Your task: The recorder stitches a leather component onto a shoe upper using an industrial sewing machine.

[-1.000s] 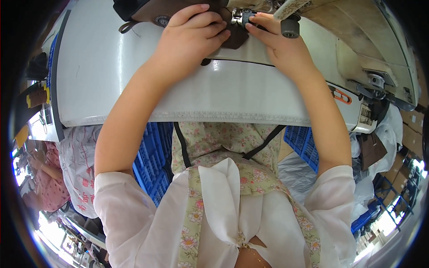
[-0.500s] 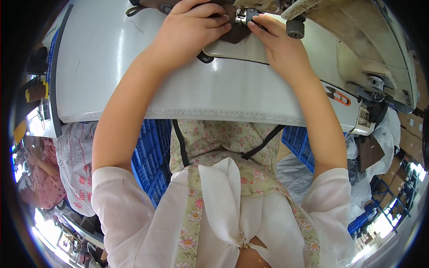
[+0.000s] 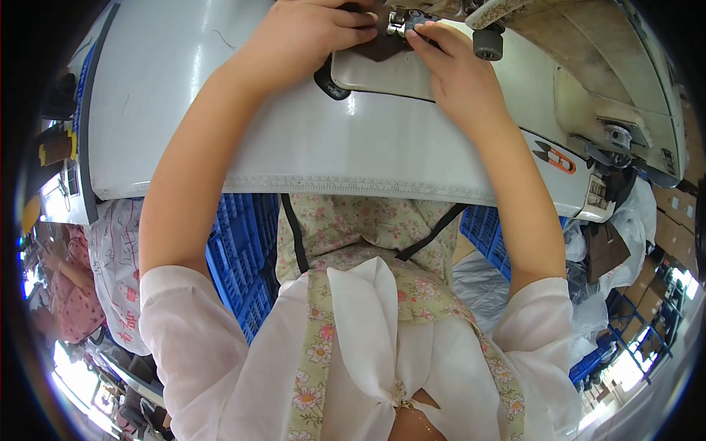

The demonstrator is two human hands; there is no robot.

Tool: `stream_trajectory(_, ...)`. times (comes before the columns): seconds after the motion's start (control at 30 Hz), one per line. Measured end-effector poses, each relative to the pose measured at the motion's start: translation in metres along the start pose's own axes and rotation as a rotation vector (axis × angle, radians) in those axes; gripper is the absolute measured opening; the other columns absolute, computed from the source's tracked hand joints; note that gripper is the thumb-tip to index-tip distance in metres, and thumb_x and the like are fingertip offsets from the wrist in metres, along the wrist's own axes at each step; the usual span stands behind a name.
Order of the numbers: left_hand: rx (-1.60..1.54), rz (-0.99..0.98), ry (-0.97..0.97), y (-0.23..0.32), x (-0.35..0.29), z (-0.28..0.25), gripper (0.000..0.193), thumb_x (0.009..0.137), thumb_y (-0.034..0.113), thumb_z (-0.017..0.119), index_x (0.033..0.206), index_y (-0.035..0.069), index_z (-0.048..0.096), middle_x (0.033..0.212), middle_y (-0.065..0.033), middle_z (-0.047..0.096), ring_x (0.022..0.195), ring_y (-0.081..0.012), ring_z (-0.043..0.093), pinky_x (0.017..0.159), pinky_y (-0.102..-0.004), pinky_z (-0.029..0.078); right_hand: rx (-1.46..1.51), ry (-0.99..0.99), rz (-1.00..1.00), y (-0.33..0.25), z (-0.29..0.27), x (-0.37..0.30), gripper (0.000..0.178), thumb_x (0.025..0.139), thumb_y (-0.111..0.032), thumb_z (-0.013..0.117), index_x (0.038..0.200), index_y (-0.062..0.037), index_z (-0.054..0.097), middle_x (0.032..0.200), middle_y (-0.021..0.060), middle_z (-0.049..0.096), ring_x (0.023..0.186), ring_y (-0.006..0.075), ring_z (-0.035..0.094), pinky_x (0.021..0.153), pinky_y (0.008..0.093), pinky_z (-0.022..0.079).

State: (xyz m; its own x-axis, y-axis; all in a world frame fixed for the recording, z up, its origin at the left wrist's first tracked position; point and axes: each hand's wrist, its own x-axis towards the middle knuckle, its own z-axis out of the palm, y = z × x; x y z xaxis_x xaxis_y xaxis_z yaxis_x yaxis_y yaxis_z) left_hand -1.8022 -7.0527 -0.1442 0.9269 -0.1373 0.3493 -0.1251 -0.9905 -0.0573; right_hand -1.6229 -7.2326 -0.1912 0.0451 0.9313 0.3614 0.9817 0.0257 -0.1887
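At the top of the view, a dark brown piece of material (image 3: pixel 381 48) lies under the metal presser foot (image 3: pixel 398 24) of a sewing machine (image 3: pixel 588 51). My left hand (image 3: pixel 309 38) is closed over the left part of this piece, its fingers bent and close together. To the right of the presser foot, my right hand (image 3: pixel 457 66) reaches in with thumb and forefinger stretched out and slightly apart. Those fingertips touch or nearly touch the dark part beside the foot. The far side of the piece is cut off by the frame.
A black rounded object (image 3: pixel 331 82) sits beside the machine's bed plate. Orange-handled thread snips (image 3: pixel 557 159) lie on the right of the white table (image 3: pixel 353 140), whose near edge carries a ruler strip. Blue crates (image 3: pixel 246 264) stand below. Another person (image 3: pixel 73 287) sits far left.
The brown piece has shifted a little away from me. My left hand has moved slightly up and left, showing more of the black rounded object. My right hand stays by the presser foot.
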Motion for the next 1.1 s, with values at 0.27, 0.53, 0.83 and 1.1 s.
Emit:
stream_trajectory(0.27, -0.037, 0.053, 0.012, -0.011, 0.005, -0.002, 0.026, 0.075, 0.014, 0.061, 0.097, 0.014, 0.074, 0.103, 0.0035, 0.070, 0.113, -0.0171, 0.055, 0.106, -0.0382, 0.030, 0.026, 0.022, -0.048, 0.006, -0.001, 0.002, 0.047, 0.080, 0.002, 0.055, 0.123, -0.0136, 0.063, 0.125, 0.0028, 0.058, 0.117, 0.0237, 0.056, 0.090, 0.0346, 0.053)
stream_trajectory(0.53, -0.026, 0.157, 0.006, -0.026, 0.010, -0.005, 0.022, 0.077, 0.014, 0.061, 0.095, 0.013, 0.074, 0.100, 0.0034, 0.070, 0.109, -0.0188, 0.056, 0.106, -0.0403, 0.033, 0.062, 0.011, 0.031, 0.001, 0.002, 0.005, 0.041, 0.082, 0.002, 0.055, 0.120, -0.0112, 0.065, 0.120, 0.0025, 0.060, 0.116, 0.0240, 0.056, 0.090, 0.0354, 0.053)
stream_trajectory(0.83, -0.013, 0.197, 0.015, -0.034, 0.013, -0.003, 0.021, 0.078, 0.014, 0.061, 0.093, 0.013, 0.075, 0.099, 0.0024, 0.071, 0.108, -0.0185, 0.057, 0.107, -0.0408, 0.033, 0.060, 0.147, -0.028, -0.001, 0.008, 0.010, 0.030, 0.080, 0.000, 0.059, 0.108, -0.0046, 0.068, 0.108, 0.0064, 0.064, 0.094, 0.0309, 0.063, 0.082, 0.0402, 0.053)
stream_trajectory(1.1, -0.035, 0.222, 0.020, -0.038, 0.018, -0.004, 0.021, 0.077, 0.015, 0.061, 0.094, 0.014, 0.075, 0.097, 0.0028, 0.071, 0.108, -0.0186, 0.057, 0.108, -0.0407, 0.032, 0.046, 0.154, -0.001, -0.002, 0.010, 0.009, 0.030, 0.080, 0.000, 0.059, 0.109, -0.0056, 0.067, 0.109, 0.0055, 0.063, 0.093, 0.0305, 0.063, 0.082, 0.0401, 0.053)
